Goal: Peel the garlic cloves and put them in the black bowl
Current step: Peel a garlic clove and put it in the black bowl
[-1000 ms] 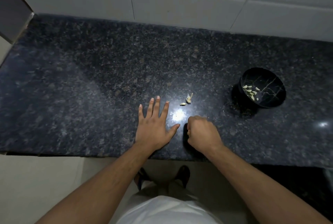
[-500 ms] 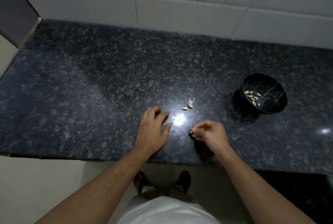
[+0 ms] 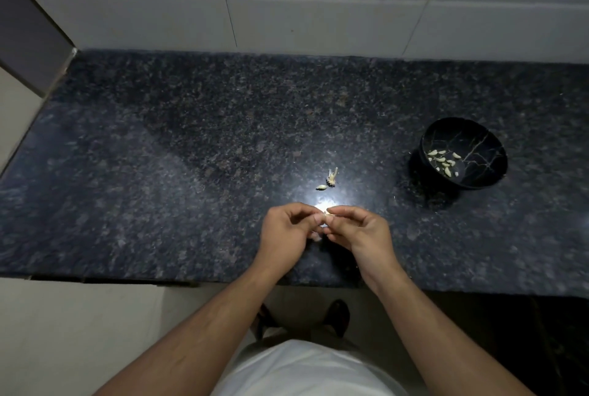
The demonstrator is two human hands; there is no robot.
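Both hands meet above the near edge of the desk (image 3: 159,146), about midway along it. The left hand (image 3: 287,231) and right hand (image 3: 360,231) have their fingers curled together, pinching a small garlic clove (image 3: 325,213) between the fingertips. Just beyond them lie another clove (image 3: 321,187) and a scrap of garlic stem (image 3: 332,178). Toward the right end stands the black bowl (image 3: 478,153), holding peeled cloves (image 3: 443,162).

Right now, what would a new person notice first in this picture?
Both hands meet at the counter's near edge, the left hand and right hand pinching a small garlic clove. At the right stands the black bowl holding peeled cloves; garlic scraps lie mid-counter.
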